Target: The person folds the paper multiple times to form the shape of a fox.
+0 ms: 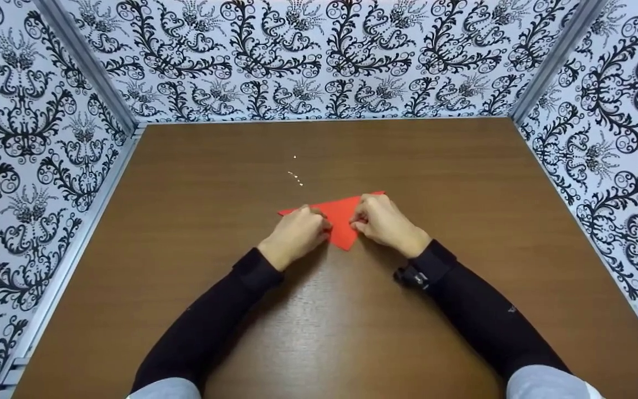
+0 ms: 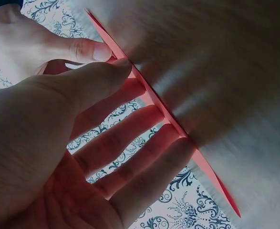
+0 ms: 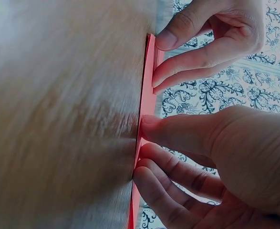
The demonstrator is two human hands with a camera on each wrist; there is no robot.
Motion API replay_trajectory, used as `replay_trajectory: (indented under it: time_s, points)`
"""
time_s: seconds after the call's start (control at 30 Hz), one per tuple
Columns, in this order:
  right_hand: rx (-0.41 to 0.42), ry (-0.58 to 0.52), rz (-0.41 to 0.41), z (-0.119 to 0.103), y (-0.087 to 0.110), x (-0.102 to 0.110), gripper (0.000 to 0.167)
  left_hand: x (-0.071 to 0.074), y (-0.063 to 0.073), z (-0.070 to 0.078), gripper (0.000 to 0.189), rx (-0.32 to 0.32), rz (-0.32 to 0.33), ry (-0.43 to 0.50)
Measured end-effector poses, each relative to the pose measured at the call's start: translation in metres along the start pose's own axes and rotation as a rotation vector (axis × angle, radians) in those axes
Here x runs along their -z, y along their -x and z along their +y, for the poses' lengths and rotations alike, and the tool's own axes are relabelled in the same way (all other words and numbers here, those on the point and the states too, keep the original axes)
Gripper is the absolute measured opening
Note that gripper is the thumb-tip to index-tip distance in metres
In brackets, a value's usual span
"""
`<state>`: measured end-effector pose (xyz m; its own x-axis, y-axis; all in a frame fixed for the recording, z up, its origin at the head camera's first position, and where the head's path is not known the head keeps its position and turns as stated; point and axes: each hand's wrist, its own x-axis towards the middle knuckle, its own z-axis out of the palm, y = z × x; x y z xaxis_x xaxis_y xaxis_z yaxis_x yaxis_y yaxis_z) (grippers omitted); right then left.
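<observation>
A red sheet of folded paper lies on the table, a long edge on its far side and a point towards me. Over its left part is my left hand, fingertips and thumb tip resting on the paper; the left wrist view has those fingers stretched out and spread. My right hand covers the right part. In the right wrist view its thumb rests on the red paper, apart from the fingertips that touch it farther along. Between both hands the middle of the sheet shows.
The brown wooden table is bounded by patterned black-and-white walls at the back and sides. Small bright specks show on the tabletop beyond the paper. A dark device sits at my right wrist.
</observation>
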<state>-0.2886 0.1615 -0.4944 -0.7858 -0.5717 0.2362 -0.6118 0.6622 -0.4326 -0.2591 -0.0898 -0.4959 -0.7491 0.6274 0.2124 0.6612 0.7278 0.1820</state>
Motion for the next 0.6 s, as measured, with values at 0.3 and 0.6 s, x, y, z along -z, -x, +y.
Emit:
replay_trajectory:
  time_s: [0.3,0.6]
  points:
    - [-0.059,-0.027,0.047,0.013,-0.006,0.013,0.004,0.002,0.002,-0.001,0.007,-0.015,0.009,0.035]
    - [-0.257,-0.089,0.092,0.041,-0.021,0.049,0.016,0.0,0.001,-0.002,0.009,-0.007,0.015,0.042]
